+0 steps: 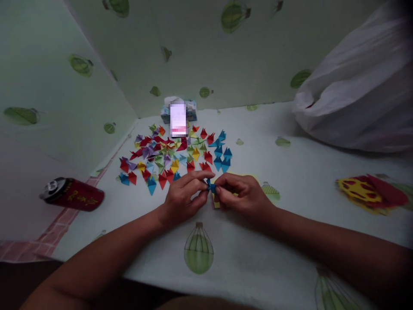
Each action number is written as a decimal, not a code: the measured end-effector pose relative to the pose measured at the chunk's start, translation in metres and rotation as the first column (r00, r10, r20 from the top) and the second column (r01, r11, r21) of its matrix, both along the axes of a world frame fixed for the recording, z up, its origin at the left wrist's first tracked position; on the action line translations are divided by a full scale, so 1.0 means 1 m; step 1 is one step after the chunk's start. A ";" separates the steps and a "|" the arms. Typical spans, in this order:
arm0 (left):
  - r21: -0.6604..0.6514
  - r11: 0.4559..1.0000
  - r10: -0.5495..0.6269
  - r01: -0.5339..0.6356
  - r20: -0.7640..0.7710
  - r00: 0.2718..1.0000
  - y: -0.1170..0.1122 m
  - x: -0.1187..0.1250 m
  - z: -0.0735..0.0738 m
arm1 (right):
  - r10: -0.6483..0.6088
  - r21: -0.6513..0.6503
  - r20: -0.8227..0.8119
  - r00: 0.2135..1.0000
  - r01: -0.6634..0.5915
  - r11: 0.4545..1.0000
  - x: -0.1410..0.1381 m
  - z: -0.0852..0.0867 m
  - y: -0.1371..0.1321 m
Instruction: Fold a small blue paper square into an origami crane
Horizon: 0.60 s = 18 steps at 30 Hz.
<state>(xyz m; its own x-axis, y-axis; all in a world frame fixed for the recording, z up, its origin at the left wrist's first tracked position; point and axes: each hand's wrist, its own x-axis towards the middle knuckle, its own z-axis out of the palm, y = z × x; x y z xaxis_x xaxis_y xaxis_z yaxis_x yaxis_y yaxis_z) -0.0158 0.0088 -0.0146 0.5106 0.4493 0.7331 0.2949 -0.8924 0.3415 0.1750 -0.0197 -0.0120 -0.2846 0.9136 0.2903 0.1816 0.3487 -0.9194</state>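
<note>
My left hand [184, 196] and my right hand [240, 193] meet over the white table [290, 232], and both pinch a small piece of blue folded paper [211, 186] between thumb and fingers. Under my right hand lies a yellow sheet of paper [217, 204], mostly hidden. Just beyond my hands a heap of several small folded paper pieces [176, 157] in red, blue, yellow, green and purple is spread on the table.
A red can [73, 194] lies on its side at the left. A small box [179, 113] stands at the back wall behind the heap. A large white plastic bag [358, 90] fills the right rear. A red and yellow paper item [371, 192] lies at the right.
</note>
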 end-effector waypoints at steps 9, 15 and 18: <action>0.087 0.996 -0.030 0.031 -0.016 0.999 0.001 -0.001 0.001 | -0.145 -0.436 -0.243 0.959 0.026 0.900 -0.001 0.003 0.008; 0.096 0.995 -0.018 0.031 -0.137 0.990 0.004 -0.003 0.002 | -0.145 -0.405 -0.207 0.968 0.050 0.913 -0.001 -0.003 0.007; 0.141 0.990 0.006 0.019 -0.170 0.985 0.003 -0.003 0.003 | -0.117 -0.400 -0.193 0.974 0.031 0.916 0.000 -0.001 0.008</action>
